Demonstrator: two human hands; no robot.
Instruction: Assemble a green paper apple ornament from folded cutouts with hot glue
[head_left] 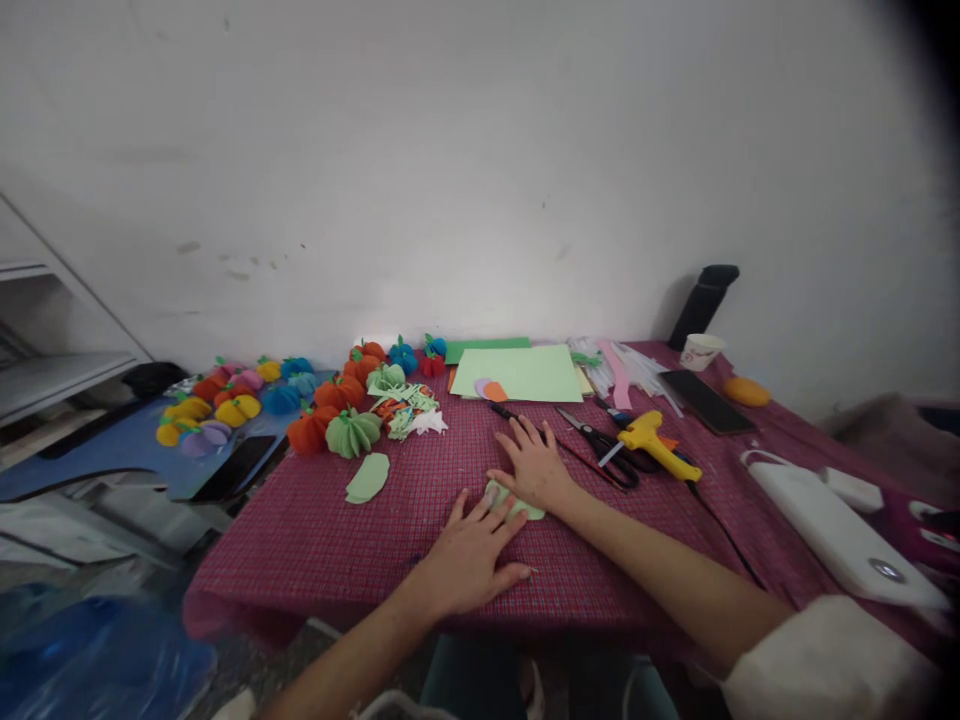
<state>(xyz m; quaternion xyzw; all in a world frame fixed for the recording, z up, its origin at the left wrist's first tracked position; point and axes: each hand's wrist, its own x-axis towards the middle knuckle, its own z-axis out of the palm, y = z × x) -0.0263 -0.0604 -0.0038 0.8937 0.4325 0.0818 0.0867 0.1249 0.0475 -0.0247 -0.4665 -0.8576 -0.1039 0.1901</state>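
Note:
Both hands rest on a light green paper piece [534,511] on the checked tablecloth, covering much of it. My left hand [469,560] lies with its fingers stretched out, fingertips on the paper's near left part. Spread fingers of my right hand [534,465] press on its upper right part. To the left lie more light green paper cutouts [367,478], seemingly stacked. Close to my right hand are a thin dark stick with a red end [592,468], black-handled scissors [611,450] and a yellow glue gun [651,440].
Paper pumpkins [352,433] in several colours fill the table's back left, beside paper scraps [409,408]. Green paper sheets [521,372] lie at the back. On the right are a phone [707,400], a paper cup [702,350] and a white power bank [832,530]. A wall stands behind.

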